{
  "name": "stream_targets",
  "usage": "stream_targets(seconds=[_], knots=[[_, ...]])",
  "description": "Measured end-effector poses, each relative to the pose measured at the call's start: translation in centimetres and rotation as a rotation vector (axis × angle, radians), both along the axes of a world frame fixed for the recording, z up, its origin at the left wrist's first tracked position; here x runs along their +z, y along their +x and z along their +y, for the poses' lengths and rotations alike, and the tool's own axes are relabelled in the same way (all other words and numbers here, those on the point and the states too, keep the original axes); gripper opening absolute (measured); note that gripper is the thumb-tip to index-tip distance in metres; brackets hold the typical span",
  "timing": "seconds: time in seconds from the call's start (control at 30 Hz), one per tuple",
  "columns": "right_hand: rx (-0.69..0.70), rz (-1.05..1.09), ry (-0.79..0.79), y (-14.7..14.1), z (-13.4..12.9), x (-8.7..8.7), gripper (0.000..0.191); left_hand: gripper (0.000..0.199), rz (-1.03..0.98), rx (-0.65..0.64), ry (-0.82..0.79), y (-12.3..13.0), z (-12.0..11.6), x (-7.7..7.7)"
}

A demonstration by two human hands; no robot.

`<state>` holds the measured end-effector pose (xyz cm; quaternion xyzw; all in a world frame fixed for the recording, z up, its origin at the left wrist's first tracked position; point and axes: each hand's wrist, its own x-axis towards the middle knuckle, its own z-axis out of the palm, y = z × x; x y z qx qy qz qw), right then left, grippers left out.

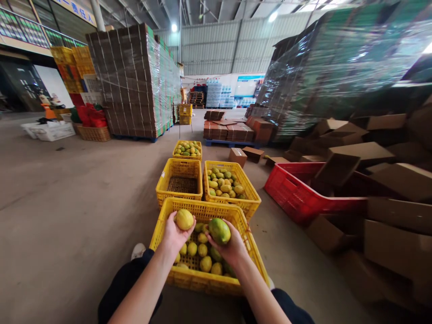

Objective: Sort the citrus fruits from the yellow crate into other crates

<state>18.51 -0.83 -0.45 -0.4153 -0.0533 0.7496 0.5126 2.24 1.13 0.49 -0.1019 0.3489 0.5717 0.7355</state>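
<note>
I see a person's left hand [175,235] cradling a yellow fruit [184,219], right hand [234,248] grasping a green fruit [219,231] slanting lengthwise down rightward, both over a yellow crate [202,280], between its side rims; floor [67,193] spreads wide leftward; two crates [178,196] stand just beyond

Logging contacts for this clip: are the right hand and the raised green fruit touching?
Touching: the head view shows the right hand curled around the green fruit.
</note>
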Motion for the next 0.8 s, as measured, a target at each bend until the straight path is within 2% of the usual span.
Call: stream_targets(seconds=[0.13,0.27,0.4,0.57,0.8], knots=[[0.0,0.004,0.014,-0.2,0.0,0.5,0.015,0.02,-0.029,0.028,0.04,0.1,0.0,-0.1],[-0.001,0.047,0.043,-0.3,0.0,0.4,0.012,0.03,-0.043,0.018,0.047,0.2,0.0,0.2],[-0.003,0.102,0.019,-0.5,0.2,0.3,0.012,0.04,-0.092,-0.05,0.057,0.2,-0.1,0.5],[-0.023,0.095,0.025,-0.7,0.3,0.7,0.016,0.043,-0.168,-0.196,0.121,0.1,-0.3,0.3],[-0.045,0.067,0.06,-1.1,0.4,1.8,0.02,0.046,-0.045,-0.269,0.223,0.3,-0.3,1.2]])
